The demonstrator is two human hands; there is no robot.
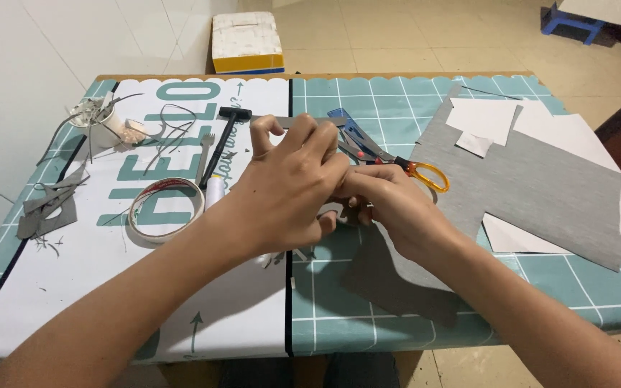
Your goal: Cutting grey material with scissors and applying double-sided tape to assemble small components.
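Both hands meet over the middle of the worktop [339, 316]. The left hand [289, 190] lies partly over the right hand [389, 208], its fingers [307, 140] curled inward, and the right hand's fingers are bunched tight against them; something small seems pinched between the two, but the hands cover it and I cannot tell what it is. Just under the right wrist, toward 5 o'clock, lies a dark grey fabric piece [397, 284]. At 2 o'clock from the hands, close by, orange-handled scissors [404, 165] rest beside a blue ruler [350, 128]. Further toward 3 o'clock a large grey fabric sheet [540, 190] spreads over white paper [583, 133]. At 9 o'clock sits a roll of tape [165, 210], and at 11 o'clock a black-headed hammer [224, 136] lies near a white cup [106, 118] of scraps.
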